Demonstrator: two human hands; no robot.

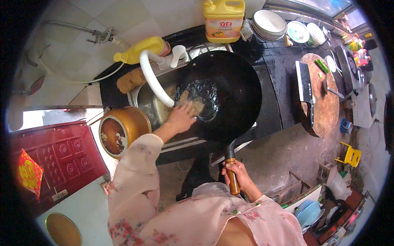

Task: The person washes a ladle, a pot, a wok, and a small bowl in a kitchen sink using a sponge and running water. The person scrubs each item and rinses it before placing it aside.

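Note:
A large black wok (237, 89) rests over the metal sink (147, 100), with rippling water in its bottom. My right hand (238, 175) grips its wooden handle (234, 184), which points towards my body. Inside the wok, the fingers of my left hand (181, 118) press on a brownish scrubbing pad (194, 107) at the water's edge. The white curved faucet spout (155, 83) ends just above that hand. Left of the sink, a golden-brown pot (137, 123) lies tilted, its worn base facing outward.
Behind the sink are a yellow detergent jug (224, 21), a lying yellow bottle (141, 50) and stacked plates (269, 23). At right, a cleaver (304, 84) lies on a round wooden chopping board (327, 107) with green vegetable pieces. A gas stove (349, 64) stands beyond.

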